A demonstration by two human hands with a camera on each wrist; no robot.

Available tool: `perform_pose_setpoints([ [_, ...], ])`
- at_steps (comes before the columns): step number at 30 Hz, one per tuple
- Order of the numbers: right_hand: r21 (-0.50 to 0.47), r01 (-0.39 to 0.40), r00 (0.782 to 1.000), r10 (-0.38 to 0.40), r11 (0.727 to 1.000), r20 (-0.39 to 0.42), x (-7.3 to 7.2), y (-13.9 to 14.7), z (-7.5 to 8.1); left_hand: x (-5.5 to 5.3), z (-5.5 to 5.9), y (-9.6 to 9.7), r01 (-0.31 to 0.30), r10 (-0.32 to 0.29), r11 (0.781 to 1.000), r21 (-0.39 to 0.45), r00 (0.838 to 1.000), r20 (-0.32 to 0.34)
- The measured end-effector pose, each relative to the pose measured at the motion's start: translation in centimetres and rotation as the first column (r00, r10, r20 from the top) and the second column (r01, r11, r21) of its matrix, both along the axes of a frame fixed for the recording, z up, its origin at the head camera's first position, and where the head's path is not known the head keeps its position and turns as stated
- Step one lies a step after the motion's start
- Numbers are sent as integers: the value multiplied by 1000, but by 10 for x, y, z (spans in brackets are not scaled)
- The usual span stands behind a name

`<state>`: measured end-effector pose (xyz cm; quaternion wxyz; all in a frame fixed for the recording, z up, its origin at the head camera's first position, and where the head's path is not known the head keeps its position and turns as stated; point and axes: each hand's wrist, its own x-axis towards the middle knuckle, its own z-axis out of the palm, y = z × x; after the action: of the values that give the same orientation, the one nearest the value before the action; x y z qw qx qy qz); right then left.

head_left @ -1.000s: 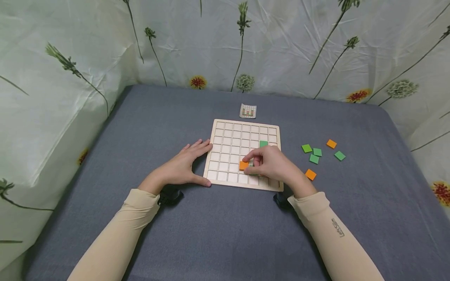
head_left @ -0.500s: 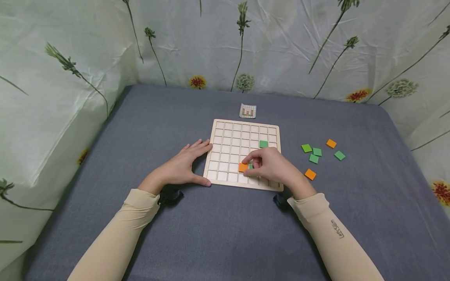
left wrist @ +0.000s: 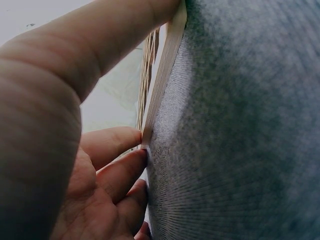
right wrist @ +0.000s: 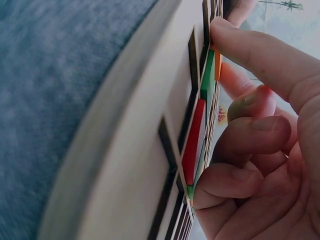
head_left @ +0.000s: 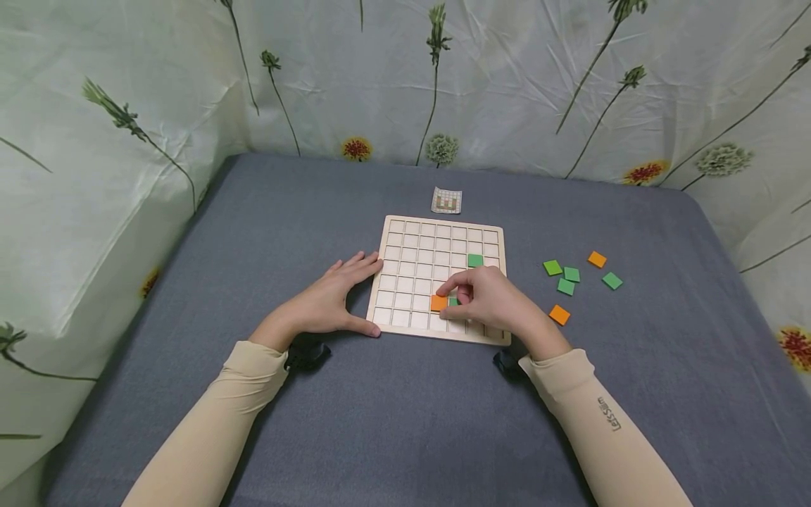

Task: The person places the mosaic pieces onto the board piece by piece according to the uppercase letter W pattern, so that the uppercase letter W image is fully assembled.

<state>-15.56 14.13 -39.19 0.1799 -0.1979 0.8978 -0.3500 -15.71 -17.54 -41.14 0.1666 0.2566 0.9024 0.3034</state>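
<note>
A square wooden grid board (head_left: 400, 283) lies on the cloth. My left hand (head_left: 329, 299) touches its left edge with spread fingers and thumb, which the left wrist view also shows against the board's side (left wrist: 162, 80). Over the lower middle cells, my right hand (head_left: 491, 299) pinches an orange square tile (head_left: 438, 303) between thumb and index finger. A green tile (head_left: 453, 302) sits just right of it, partly hidden by the hand. Farther up the board is another green tile (head_left: 475, 260). The right wrist view shows a red-looking tile (right wrist: 194, 142) under the hand.
Right of the board lie several loose tiles, among them a light green tile (head_left: 552, 267), a darker green tile (head_left: 612, 281) and an orange tile (head_left: 560, 315). A small pattern card (head_left: 447, 201) lies behind the board. Flowered fabric (head_left: 507, 84) hangs behind the table.
My right hand has shifted the orange tile slightly toward the board's near edge, then barely moved it. The left hand stays in place.
</note>
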Motion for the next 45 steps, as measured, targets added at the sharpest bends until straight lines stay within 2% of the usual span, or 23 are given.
perform_pose_setpoints([
  [45, -9, 5, 1000, -5, 1000, -2, 1, 6, 2, 0, 0, 0, 6, -6, 1000, -1, 1000, -2],
])
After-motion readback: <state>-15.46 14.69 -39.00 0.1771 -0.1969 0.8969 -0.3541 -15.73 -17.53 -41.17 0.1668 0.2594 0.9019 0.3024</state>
